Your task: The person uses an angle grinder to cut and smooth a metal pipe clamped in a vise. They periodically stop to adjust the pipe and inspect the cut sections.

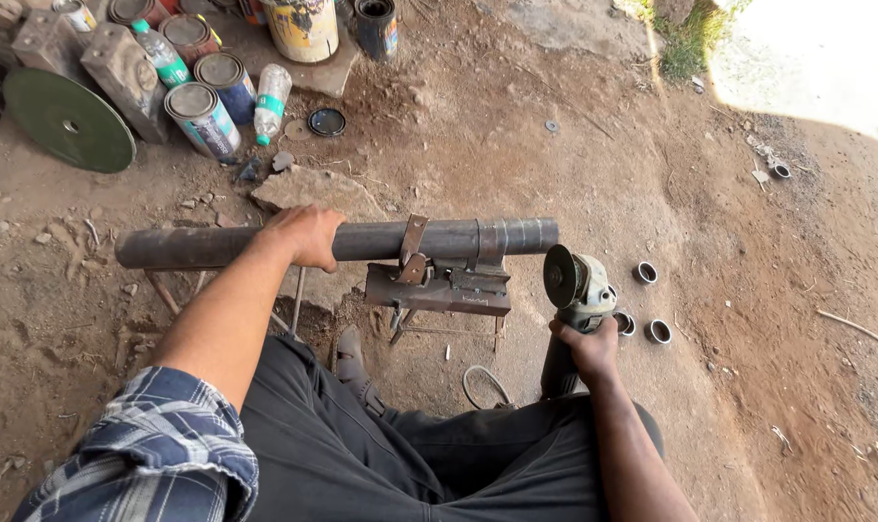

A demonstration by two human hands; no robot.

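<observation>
Left hand: closed over pipe, left of clamp.
Right hand: grinder gripped, disc near pipe's right end.

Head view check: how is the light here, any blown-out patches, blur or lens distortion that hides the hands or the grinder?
Head view: even shade over the left hand on the pipe and the right hand holding the angle grinder, all sharp; the sunlit ground at top right is blown out; slight wide-angle stretch at the edges.

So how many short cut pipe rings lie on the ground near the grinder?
3 visible: one ring right of the angle grinder, one lower right, one partly behind it. Others may be hidden.
</observation>
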